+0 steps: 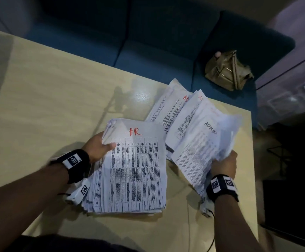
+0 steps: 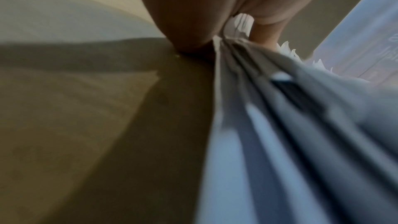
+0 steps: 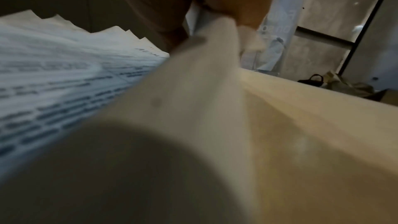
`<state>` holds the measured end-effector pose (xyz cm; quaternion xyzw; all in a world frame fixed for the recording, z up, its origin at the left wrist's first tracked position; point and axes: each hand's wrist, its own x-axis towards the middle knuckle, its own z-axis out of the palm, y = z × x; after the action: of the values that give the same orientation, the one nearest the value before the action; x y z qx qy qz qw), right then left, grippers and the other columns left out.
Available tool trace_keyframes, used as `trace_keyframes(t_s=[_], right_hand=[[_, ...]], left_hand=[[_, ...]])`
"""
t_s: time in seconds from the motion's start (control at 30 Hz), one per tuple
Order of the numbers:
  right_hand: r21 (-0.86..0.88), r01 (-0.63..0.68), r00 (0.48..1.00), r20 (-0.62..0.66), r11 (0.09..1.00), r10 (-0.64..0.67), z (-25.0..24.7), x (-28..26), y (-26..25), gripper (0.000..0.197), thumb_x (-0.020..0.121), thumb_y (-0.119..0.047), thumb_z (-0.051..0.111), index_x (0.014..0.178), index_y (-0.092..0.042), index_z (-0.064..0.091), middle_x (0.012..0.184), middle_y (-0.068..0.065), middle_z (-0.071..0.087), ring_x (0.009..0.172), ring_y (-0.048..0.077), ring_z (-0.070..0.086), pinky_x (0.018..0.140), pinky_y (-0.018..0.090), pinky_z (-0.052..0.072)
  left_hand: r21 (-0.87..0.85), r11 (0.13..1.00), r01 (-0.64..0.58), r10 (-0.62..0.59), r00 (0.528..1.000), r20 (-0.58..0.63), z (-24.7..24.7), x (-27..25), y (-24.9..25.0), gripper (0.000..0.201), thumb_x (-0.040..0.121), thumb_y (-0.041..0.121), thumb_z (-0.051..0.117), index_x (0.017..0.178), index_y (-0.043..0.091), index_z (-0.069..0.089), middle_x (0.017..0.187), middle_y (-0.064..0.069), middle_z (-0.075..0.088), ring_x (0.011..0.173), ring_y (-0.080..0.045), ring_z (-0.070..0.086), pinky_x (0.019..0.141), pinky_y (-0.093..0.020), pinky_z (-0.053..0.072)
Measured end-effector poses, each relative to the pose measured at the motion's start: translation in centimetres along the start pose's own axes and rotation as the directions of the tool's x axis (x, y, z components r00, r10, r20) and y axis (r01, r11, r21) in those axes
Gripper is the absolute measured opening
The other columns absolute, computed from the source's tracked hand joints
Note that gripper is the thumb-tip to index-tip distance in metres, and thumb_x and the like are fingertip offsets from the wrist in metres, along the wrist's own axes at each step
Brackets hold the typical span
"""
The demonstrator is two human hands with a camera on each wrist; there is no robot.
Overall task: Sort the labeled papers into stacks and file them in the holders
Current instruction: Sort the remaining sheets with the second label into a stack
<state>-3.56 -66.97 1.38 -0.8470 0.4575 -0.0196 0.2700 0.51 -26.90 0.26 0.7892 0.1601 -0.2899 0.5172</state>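
Left hand [image 1: 98, 149] grips the left edge of the HR stack [image 1: 131, 171], thumb on the top sheet, fingers under the edge. The stack sits on the table [image 1: 48, 91] at lower centre of the head view, top sheet a printed grid with "HR" in red. In the left wrist view the sheet edges fan out from the grip and the palm rests close to the tabletop.

Right hand [image 1: 224, 165] is clamped on the lower edge of the ADMIN sheets [image 1: 202, 144], centre right of the frame. They are lifted and curled; the top one reads "ADMIN" in black. More ADMIN-marked papers [image 1: 173, 104] lie fanned on the table just above them, red lettering partly covered.

Upper right: olive bag [image 1: 228, 71] on the blue sofa [image 1: 148, 42] behind the table. Black cable [image 1: 211, 239] trails from the right wrist at the bottom edge. Both wrist views are blurred.
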Motion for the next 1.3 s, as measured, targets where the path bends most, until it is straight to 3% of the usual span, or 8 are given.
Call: trace_keyframes(t_s=[0.13, 0.37, 0.5, 0.57, 0.7, 0.93, 1.07, 1.3], right_hand=[[0.145, 0.089, 0.994, 0.047, 0.985, -0.097, -1.2, -3.2, 0.4, 0.037, 0.092, -0.016, 0.059, 0.125, -0.012, 0.045, 0.09, 0.01, 0.053, 0.08, 0.029, 0.053, 0.07, 0.032, 0.041], [0.211, 0.15, 0.988, 0.012, 0.966, -0.156, -4.1, -4.6, 1.7, 0.016, 0.091, -0.023, 0.057, 0.107, -0.022, 0.059, 0.091, 0.008, 0.062, 0.084, 0.03, 0.059, 0.073, 0.034, 0.048], [0.352, 0.207, 0.977, -0.118, 0.913, -0.176, -7.1, -4.9, 0.6, 0.013, 0.088, -0.015, 0.063, 0.1, -0.009, 0.062, 0.082, 0.015, 0.06, 0.073, 0.03, 0.057, 0.051, 0.012, 0.045], [0.459, 0.191, 0.981, -0.113, 0.868, -0.156, -7.8, -4.8, 0.3, 0.026, 0.084, -0.025, 0.068, 0.106, -0.011, 0.063, 0.093, 0.016, 0.067, 0.083, 0.03, 0.063, 0.071, 0.023, 0.055], [0.388, 0.267, 0.96, -0.033, 0.882, -0.276, -5.9, -7.5, -1.3, 0.06, 0.073, -0.05, 0.07, 0.118, -0.011, 0.063, 0.108, 0.013, 0.068, 0.099, 0.023, 0.062, 0.083, 0.035, 0.046], [0.233, 0.251, 0.884, 0.34, 0.94, -0.32, 2.5, -13.7, -4.0, 0.033, 0.086, -0.022, 0.067, 0.116, -0.008, 0.061, 0.102, 0.007, 0.066, 0.093, 0.019, 0.061, 0.073, 0.025, 0.039], [0.089, 0.314, 0.782, 0.54, 0.945, -0.31, 5.6, -15.1, -4.4, 0.036, 0.086, -0.038, 0.066, 0.111, -0.013, 0.06, 0.092, 0.001, 0.07, 0.075, 0.016, 0.063, 0.063, 0.025, 0.046], [0.171, 0.327, 0.756, 0.542, 0.929, -0.366, 4.5, -14.0, -7.4, 0.014, 0.088, -0.022, 0.066, 0.097, -0.012, 0.063, 0.067, -0.016, 0.058, 0.052, -0.009, 0.052, 0.038, 0.003, 0.034]], left_hand=[[0.011, 1.0, -0.016, 0.015, 1.0, 0.013, -0.3, -0.4, 0.0, 0.048, 0.093, 0.025, 0.061, 0.138, 0.019, 0.046, 0.118, 0.001, 0.06, 0.101, -0.021, 0.057, 0.081, -0.033, 0.047], [-0.002, 0.999, -0.046, 0.046, 0.999, -0.002, -0.8, -1.5, -0.3, 0.052, 0.093, 0.025, 0.061, 0.141, 0.023, 0.043, 0.139, -0.007, 0.053, 0.121, -0.028, 0.052, 0.101, -0.045, 0.039], [-0.041, 0.996, -0.076, 0.075, 0.997, -0.029, -1.0, -2.3, 0.0, 0.047, 0.095, 0.02, 0.058, 0.14, 0.021, 0.044, 0.133, -0.003, 0.054, 0.112, -0.019, 0.05, 0.098, -0.038, 0.037], [-0.062, 0.994, -0.09, 0.087, 0.995, -0.038, -1.5, -2.6, -0.1, 0.044, 0.095, 0.019, 0.057, 0.138, 0.023, 0.046, 0.129, -0.002, 0.056, 0.107, -0.017, 0.049, 0.094, -0.036, 0.037], [-0.091, 0.993, -0.071, 0.067, 0.996, -0.051, -2.1, -2.7, -0.8, 0.043, 0.095, 0.019, 0.057, 0.137, 0.023, 0.047, 0.123, -0.001, 0.057, 0.109, -0.02, 0.051, 0.093, -0.035, 0.039], [-0.19, 0.979, -0.074, 0.05, 0.991, -0.128, -1.8, -2.8, -1.0, 0.05, 0.101, 0.039, 0.04, 0.144, 0.013, 0.039, 0.123, -0.003, 0.052, 0.117, -0.019, 0.048, 0.093, -0.03, 0.034], [-0.247, 0.955, -0.164, 0.127, 0.979, -0.157, -1.9, -3.4, -0.8, 0.048, 0.097, 0.031, 0.052, 0.143, 0.021, 0.04, 0.126, 0.005, 0.052, 0.119, -0.016, 0.05, 0.096, -0.03, 0.037], [-0.243, 0.966, -0.087, 0.086, 0.996, -0.013, -2.7, -2.7, -2.1, 0.047, 0.088, 0.048, 0.06, 0.128, 0.023, 0.056, 0.125, 0.002, 0.062, 0.12, -0.021, 0.056, 0.106, -0.041, 0.039]])
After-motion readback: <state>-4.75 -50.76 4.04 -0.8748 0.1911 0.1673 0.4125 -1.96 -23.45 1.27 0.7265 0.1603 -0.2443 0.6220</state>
